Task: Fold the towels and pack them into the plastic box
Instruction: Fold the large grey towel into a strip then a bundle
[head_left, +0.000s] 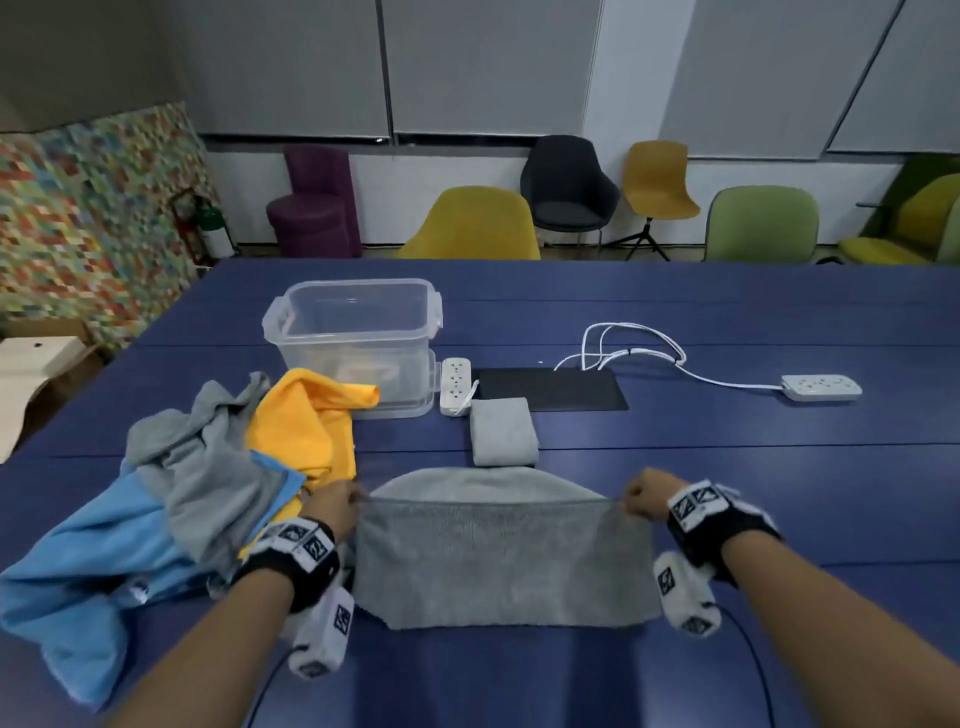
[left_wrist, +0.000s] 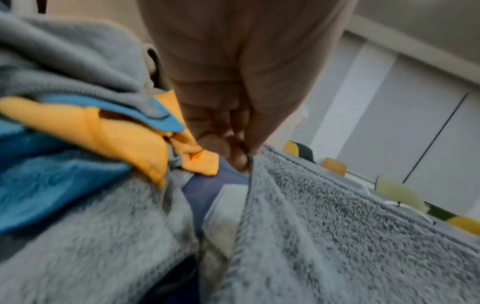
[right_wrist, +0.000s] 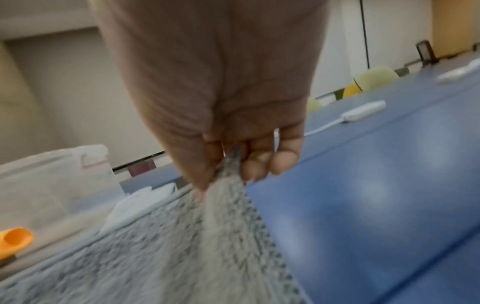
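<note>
Hands stretch a grey terry towel (head_left: 501, 561) taut above a blue table (head_left: 753, 467), one at each upper corner. The left hand (head_left: 332, 506) pinches its corner between thumb and curled fingers; the right hand (head_left: 644, 500) does the same on the opposite side, the two held well apart. The cloth's looped pile shows coarse and speckled in both wrist views, with a darker stitched hem running along the edge. Its lower edge lies on the table nearest the person, while a rounded fold of the same towel bulges behind the stretched top hem.

Just beyond it lies a folded grey towel (head_left: 504, 432), a neat, soft rectangle. Left of it sits a loose heap: a rumpled grey towel (head_left: 208, 467) draped over a light blue towel (head_left: 88, 566) and a bright yellow-orange towel (head_left: 311, 421), all of fleecy fabric. Behind the heap stands the clear plastic box (head_left: 358, 338), rectangular with rounded corners, lidless, with clip tabs at its rim; the yellow-orange cloth touches its front wall.

A white power strip (head_left: 455, 384) lies beside the box, next to a flat black mat (head_left: 550, 388). A white cable (head_left: 639, 343) loops to a second power strip (head_left: 821, 387) farther right. Moulded chairs (head_left: 470, 223) in yellow, black and green line the far edge.
</note>
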